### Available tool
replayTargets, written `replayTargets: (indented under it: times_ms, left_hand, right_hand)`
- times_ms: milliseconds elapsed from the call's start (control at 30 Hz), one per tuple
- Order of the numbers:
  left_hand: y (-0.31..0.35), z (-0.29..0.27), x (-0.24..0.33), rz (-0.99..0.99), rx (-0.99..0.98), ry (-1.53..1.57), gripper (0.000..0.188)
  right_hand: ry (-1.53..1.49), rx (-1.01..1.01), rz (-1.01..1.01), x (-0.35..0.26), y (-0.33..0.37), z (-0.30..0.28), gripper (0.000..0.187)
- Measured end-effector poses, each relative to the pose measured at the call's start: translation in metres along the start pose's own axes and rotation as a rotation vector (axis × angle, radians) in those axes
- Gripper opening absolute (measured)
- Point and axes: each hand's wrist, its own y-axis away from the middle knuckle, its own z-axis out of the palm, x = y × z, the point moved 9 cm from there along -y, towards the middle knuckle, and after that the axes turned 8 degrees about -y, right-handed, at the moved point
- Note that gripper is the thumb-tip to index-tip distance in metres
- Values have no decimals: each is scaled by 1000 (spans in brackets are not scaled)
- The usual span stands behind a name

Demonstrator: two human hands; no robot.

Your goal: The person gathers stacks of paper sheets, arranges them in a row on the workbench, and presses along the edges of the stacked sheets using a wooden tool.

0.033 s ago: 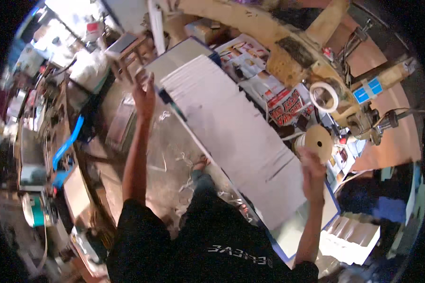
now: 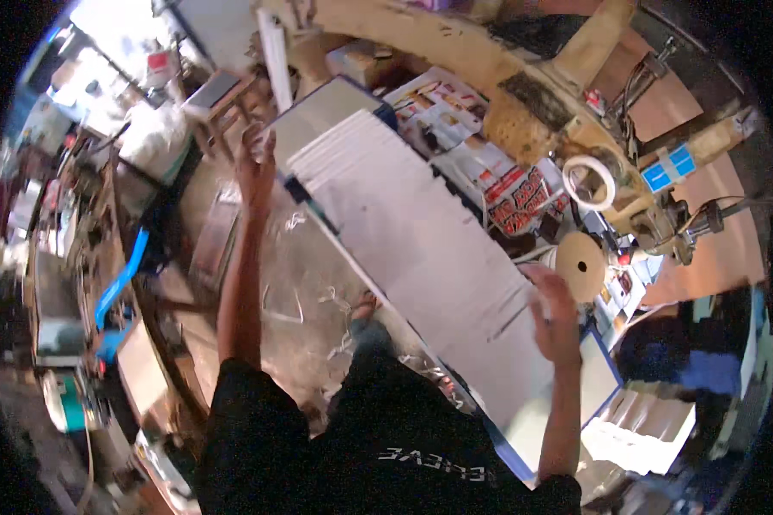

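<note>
A long stack of white paper sheets (image 2: 421,232) lies slantwise before me on a pale board with blue edges (image 2: 603,367). Ridges run across its far end, where layers overlap, and dark slits show near its right side. My left hand (image 2: 255,167) is raised beside the far-left end of the stack, its fingers apart and slightly bent. Over the near right edge of the stack is my right hand (image 2: 556,313), fingers stretched and somewhat blurred. Whether it touches the paper I cannot tell. Nothing shows in either hand.
Right of the stack stand a cord spool (image 2: 581,266), a white tape roll (image 2: 588,182) and printed sheets (image 2: 511,193). A wooden beam (image 2: 455,34) curves behind. White scraps (image 2: 335,305) litter the floor by my feet. A blue strip (image 2: 122,279) lies at the left.
My right hand has moved left, from beside the spool to over the edge of the stack. My left hand has shifted slightly left. The view has tilted a little.
</note>
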Motion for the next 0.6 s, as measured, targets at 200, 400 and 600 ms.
replayTargets:
  times_ms: [200,400,600]
  left_hand:
    - [-111,166,-181,-53,-660,-83,56]
    - [-105,252,-191,-108,-1030,-37,54]
    - [-103,234,-207,-105,-1102,-21,52]
  right_hand:
    - [-152,-141,-244,-104,-187,177,44]
    - [194,113,-394,-106,-332,300,48]
    - [105,-127,-241,-101,-347,313,47]
